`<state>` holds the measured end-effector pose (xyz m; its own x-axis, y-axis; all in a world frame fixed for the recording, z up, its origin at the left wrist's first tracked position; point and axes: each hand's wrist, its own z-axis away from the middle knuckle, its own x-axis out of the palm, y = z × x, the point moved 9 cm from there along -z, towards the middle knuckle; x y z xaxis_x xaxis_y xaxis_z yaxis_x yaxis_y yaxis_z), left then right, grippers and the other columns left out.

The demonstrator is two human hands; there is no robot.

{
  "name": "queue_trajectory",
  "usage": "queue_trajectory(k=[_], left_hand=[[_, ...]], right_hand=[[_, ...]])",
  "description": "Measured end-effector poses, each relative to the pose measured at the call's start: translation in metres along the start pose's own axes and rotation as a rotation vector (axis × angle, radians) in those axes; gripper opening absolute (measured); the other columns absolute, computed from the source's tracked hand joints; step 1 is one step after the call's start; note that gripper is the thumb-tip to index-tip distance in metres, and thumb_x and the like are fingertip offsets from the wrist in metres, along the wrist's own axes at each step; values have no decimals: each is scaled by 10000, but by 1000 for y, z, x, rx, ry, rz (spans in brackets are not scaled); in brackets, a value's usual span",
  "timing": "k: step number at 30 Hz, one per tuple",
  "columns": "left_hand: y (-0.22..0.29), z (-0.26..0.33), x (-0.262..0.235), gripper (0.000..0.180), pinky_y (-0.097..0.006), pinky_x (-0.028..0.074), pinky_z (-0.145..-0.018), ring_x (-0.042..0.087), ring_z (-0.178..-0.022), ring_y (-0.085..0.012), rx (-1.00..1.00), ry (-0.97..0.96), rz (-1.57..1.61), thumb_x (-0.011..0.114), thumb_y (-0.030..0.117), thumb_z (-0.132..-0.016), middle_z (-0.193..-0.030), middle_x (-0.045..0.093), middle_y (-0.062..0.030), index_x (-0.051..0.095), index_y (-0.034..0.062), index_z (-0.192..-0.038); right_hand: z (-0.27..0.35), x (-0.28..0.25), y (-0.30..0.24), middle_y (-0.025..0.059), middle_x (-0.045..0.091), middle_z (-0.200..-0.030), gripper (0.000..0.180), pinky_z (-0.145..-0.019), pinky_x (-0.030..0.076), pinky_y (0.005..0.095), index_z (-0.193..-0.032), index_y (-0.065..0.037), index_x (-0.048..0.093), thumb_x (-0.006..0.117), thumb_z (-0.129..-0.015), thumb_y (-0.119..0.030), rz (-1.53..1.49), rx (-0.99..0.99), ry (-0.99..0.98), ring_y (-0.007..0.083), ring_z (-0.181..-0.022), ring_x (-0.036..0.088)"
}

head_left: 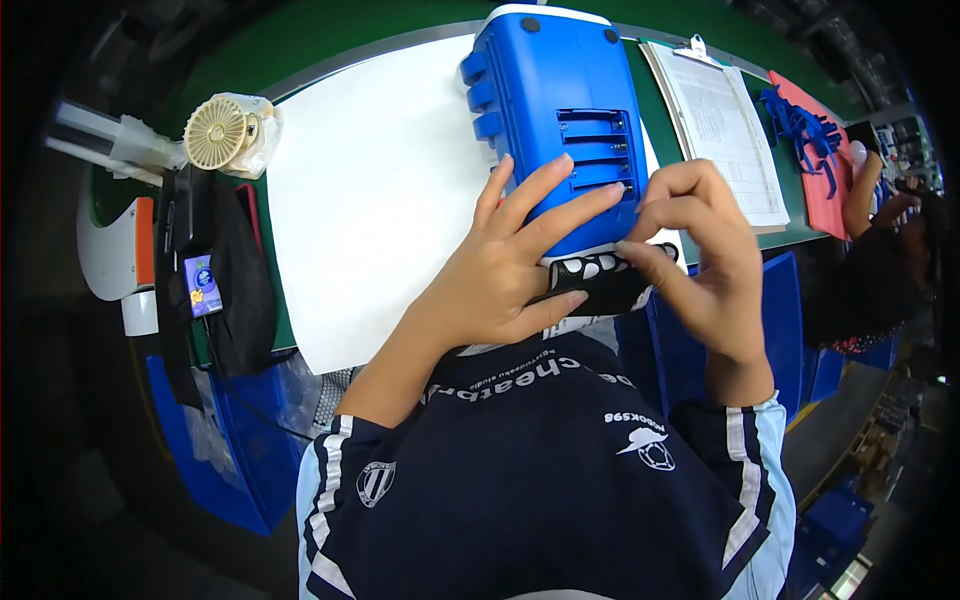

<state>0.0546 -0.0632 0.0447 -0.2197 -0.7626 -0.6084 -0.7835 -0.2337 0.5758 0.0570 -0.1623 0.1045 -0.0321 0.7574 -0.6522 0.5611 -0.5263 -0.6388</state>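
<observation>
A blue plastic toy-like casing (565, 75) lies on a white sheet, its battery compartment (597, 145) uncovered, with slots and metal contacts showing. My left hand (500, 260) rests over its near left part, fingers spread, two fingertips at the compartment's edge. My right hand (705, 255) is at the near right corner of the casing, thumb and bent forefinger pinched together; whatever is between them is hidden. Beneath the casing's near end sits a black item with white patches (600, 285), partly covered by my left thumb.
The white sheet (370, 180) covers much of the green table. At left are a small fan (222, 133), a black bag (245, 300) and a purple-screened device (202, 285). Right are a clipboard with papers (725, 140), a red board (820, 205) with blue plastic parts (800, 125), and another person's arm (860, 200).
</observation>
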Motion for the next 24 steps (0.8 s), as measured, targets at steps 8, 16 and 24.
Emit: queue_trajectory(k=[8, 16, 24], left_hand=[[-6, 2, -1, 265, -507, 180, -995, 207, -1275, -287, -14, 81, 37, 640, 233, -677, -1337, 352, -56, 616, 7, -542], [-9, 3, 1, 261, -478, 222, -968, 230, -1262, -284, -50, 114, 137, 627, 227, -689, -1315, 370, -53, 617, -3, -566], [-9, 4, 1, 266, -468, 229, -961, 231, -1261, -275, -32, 129, 139, 630, 222, -686, -1312, 374, -45, 602, 0, -543]], right_hand=[[-4, 22, 47, -18, 511, -624, 72, -514, 350, 165, -756, 8, 581, 629, -706, -8, -286, 394, -169, 22, -551, 416], [3, 23, 55, -37, 514, -628, 82, -482, 329, 142, -787, 14, 588, 631, -736, -34, -386, 442, -113, -3, -532, 392], [3, 24, 52, -38, 516, -642, 102, -488, 333, 138, -808, 16, 591, 638, -742, -46, -335, 429, -124, -4, -544, 397]])
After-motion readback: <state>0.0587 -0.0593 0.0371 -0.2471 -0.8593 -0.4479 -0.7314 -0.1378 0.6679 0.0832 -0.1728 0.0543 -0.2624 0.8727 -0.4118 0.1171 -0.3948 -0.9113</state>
